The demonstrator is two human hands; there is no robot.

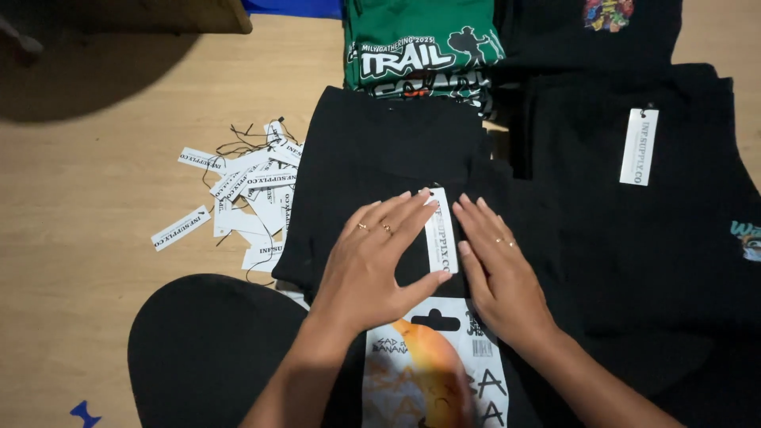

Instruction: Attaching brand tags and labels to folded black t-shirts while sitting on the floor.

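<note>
Scene: A person seated on a pale wooden floor works over a folded black T-shirt, seen from a head-worn camera.
Left hand: The left hand lies flat on the shirt, fingers together and extended, thumb spread toward a white paper hang tag; it presses, grips nothing.
Right hand: The right hand rests flat just beside the tag's other edge, fingers straight and close together, clamped on nothing.
Tag: It lies upright on the shirt between the two hands, the left fingertips touching its upper end.
Shirt: Directly before the person, its near end over a printed white-and-orange graphic; whether that print belongs to the same garment is hard to tell in the dim light.
Handling: Likely light, soft and limp cotton that sags if lifted by one corner; best taken at the folded edges with both hands. The tag looks thin and easily creased.
Surroundings: A loose heap of white tags left of the shirt; a green printed shirt stack beyond; another black shirt with a tag to the right.
</note>
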